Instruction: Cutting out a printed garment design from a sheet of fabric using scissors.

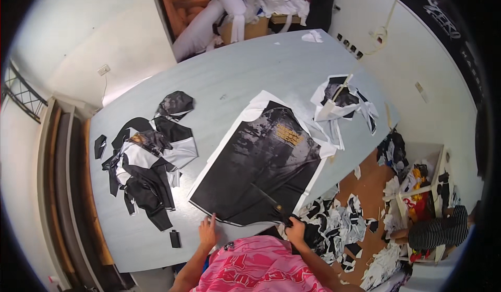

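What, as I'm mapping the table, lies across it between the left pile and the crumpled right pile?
In the head view, the dark panel lies between the left pile and crumpled right pile, with bare table left of the panel.

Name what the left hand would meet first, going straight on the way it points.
The black printed fabric panel; its near edge lies by the fingertip of the left hand, though whether they touch is unclear.

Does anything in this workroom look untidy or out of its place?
Yes. White and dark scraps litter the floor right of the table, scattered rather than gathered. At the table's left, fabric pieces lie jumbled, unlike the spread dark panel.
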A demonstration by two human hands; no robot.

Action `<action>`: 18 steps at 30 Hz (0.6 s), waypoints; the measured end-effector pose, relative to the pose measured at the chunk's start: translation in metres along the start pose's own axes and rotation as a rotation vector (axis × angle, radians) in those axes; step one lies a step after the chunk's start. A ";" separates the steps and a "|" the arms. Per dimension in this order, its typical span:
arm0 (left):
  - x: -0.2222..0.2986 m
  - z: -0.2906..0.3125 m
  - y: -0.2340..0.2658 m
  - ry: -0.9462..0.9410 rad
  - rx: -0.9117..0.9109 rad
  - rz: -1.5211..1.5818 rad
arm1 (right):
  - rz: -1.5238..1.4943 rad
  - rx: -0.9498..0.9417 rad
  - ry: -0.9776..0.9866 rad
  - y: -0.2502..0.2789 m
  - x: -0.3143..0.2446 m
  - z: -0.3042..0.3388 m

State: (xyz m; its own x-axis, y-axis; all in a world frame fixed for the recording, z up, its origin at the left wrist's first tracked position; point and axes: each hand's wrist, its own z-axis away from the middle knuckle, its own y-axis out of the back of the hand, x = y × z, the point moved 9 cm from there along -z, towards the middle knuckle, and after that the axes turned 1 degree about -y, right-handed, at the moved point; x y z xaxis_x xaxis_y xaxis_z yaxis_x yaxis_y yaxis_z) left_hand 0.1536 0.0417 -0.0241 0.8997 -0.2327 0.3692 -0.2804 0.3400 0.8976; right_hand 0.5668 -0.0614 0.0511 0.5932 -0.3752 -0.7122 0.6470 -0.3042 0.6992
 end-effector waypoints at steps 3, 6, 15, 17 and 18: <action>-0.046 -0.017 0.012 0.175 0.164 0.044 | -0.131 -0.020 -0.104 0.064 -0.013 0.002; -0.055 -0.050 0.036 0.179 0.270 0.074 | -0.046 0.039 0.031 0.123 -0.029 -0.052; -0.068 -0.209 0.062 0.143 0.460 0.649 | -0.008 0.288 0.331 0.194 -0.132 -0.330; -0.023 -0.287 0.118 0.162 0.548 0.641 | 0.006 0.452 0.405 0.218 -0.155 -0.421; -0.028 -0.302 0.164 0.078 0.743 0.487 | 0.065 0.406 0.387 0.214 -0.201 -0.462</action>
State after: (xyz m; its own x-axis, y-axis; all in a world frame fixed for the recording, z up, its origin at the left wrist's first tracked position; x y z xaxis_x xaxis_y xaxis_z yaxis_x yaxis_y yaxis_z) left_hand 0.1829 0.3789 0.0400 0.6370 -0.1450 0.7571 -0.7575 -0.2998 0.5799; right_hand 0.8075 0.3534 0.3150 0.8075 -0.0789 -0.5845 0.4127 -0.6324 0.6555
